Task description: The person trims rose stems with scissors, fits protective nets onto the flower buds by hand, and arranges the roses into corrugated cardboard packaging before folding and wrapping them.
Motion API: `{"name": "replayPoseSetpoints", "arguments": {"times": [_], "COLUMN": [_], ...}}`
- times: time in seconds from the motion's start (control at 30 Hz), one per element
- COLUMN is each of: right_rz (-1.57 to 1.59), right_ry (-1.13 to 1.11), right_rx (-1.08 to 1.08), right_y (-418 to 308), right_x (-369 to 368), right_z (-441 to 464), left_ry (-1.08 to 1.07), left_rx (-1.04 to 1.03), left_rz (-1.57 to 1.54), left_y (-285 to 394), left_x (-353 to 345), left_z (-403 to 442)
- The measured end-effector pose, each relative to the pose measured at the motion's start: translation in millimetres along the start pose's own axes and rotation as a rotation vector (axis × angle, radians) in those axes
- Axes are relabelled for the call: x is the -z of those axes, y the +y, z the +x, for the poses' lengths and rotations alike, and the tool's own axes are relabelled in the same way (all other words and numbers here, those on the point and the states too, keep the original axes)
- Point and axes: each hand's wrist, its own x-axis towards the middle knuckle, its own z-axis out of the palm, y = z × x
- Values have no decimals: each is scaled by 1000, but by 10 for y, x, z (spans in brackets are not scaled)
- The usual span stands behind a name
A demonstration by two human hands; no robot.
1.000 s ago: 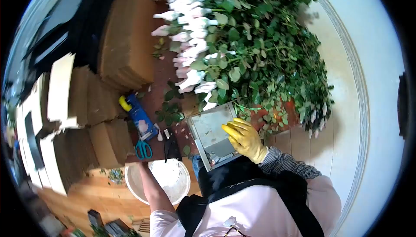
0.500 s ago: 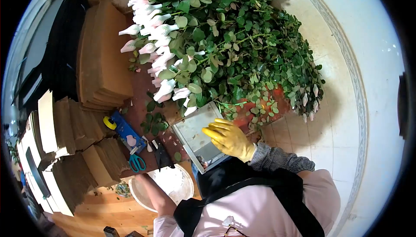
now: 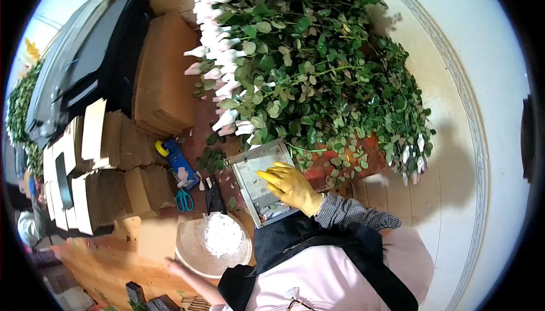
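My left hand (image 3: 172, 265) is bare and low on the left, beside the round white tub (image 3: 187, 248). Its fingers are pinched at the lower edge of a tan cardboard sheet (image 3: 158, 240), which is slightly blurred. My right hand (image 3: 292, 189), in a yellow glove, is over the metal tray (image 3: 264, 172), its fingers extended and nothing visible in them. Small scraps lie at the tray's near end. Beyond it is a large pile of leafy rose stems (image 3: 318, 78), with white net-covered buds (image 3: 227, 55) along the left side.
Cardboard stacks (image 3: 167, 78) and folded cardboard (image 3: 102, 197) fill the left. Near them are a blue tool with a yellow part (image 3: 181, 163), teal-handled scissors (image 3: 184, 200) and a black object (image 3: 214, 197). White scraps (image 3: 223, 235) lie in the tub.
My left hand has come out from above the tub, moving left and down, and a cardboard sheet now shows at it. My gloved right hand stays over the tray. The camera view has shifted.
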Motion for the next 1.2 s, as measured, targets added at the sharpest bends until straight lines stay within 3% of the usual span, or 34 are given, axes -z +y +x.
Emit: {"name": "replayPoseSetpoints", "arguments": {"times": [0.03, 0.1, 0.13, 0.17, 0.27, 0.3, 0.33, 0.37, 0.4, 0.43, 0.47, 0.5, 0.57, 0.63, 0.7, 0.73, 0.77, 0.83, 0.87, 0.9, 0.93, 0.97, 1.0, 1.03, 1.1, 1.13, 1.17, 1.2], "right_rz": [8, 369, 381, 444, 1056, 1272, 1397, 1380, 1481, 1368, 1257, 1021, 387, 305, 162, 181, 200, 195, 4, -66, -9, 118, 93, 378, 320, 456, 615, 671], "right_ry": [-7, 3, 79, 34, -558, -740, -941, -962, -1108, -1121, -1137, -990, -770, -551, -573, -597, -614, -573, -714, -805, -867, -807, -894, -936, -1212, -1190, -980, -635], "right_rx": [28, 20, 237, 303, 173, 105, 30, 63, -204, -258, -312, -121, 33, 325, 537, 656, 766, 1020, 1090, 1125, 1195, 1266, 1300, 1242, 1024, 912, 869, 917], "right_y": [-36, -217, -308, -493, -1038, -1193, -1336, -1412, -1498, -1588, -1674, -1752, -1762, -1801, -1755, -1769, -1791, -1762, -1816, -1817, -1699, -1559, -1588, -1543, -1407, -1262, -1172, -863], "right_x": [33, 16, -57, -116, -438, -670, -888, -1271, -1430, -1445, -1457, -1372, -1415, -1289, -1205, -1067, -943, -808, -661, -603, -659, -693, -557, -425, -300, -350, -249, -349], "right_z": [56, 159, 276, 402, 621, 627, 665, 673, 667, 699, 741, 766, 801, 815, 911, 956, 982, 863, 765, 599, 394, 177, 72, 75, 272, 397, 579, 685], "left_ry": [76, 164, 259, 368, 386, 419, 403, 402, 398, 425, 314, 308, 133, -62, -492, -618, -470, -420, -357, -433, -319, -291, -245, -256, -507, -535, -560, -655], "left_rx": [-3, 69, -112, -290, -324, -604, -677, -729, -739, -750, -659, -628, -491, -696, -217, 173, 423, 614, 766, 818, 1013, 1059, 838, 834, 500, 362, 225, -245], "left_rz": [-47, -179, -201, -213, 13, 200, 412, 538, 602, 537, 499, 410, 271, 10, -579, -683, -893, -1354, -1422, -1506, -1461, -1362, -1118, -1114, -199, -87, 24, 255], "left_y": [48, 1059, 1652, 2195, 3028, 3099, 3125, 3121, 3084, 3057, 2973, 3037, 2923, 2647, 2258, 2091, 2047, 1364, 1207, 267, 578, 234, -107, -2, 340, 876, 1397, 1546], "left_x": [438, 1359, 1612, 1739, 1780, 1659, 1491, 1281, 1014, 765, 559, 482, 303, 101, -129, -49, -25, 10, 107, -175, 128, 35, -77, 41, 485, 806, 1107, 1271], "left_z": [2, -576, -1033, -1493, -2502, -2718, -2876, -2988, -3069, -3150, -3267, -3408, -3597, -3684, -3604, -3394, -3243, -2735, -2517, -2092, -2056, -1842, -1738, -1741, -1653, -1780, -1894, -1868]}}
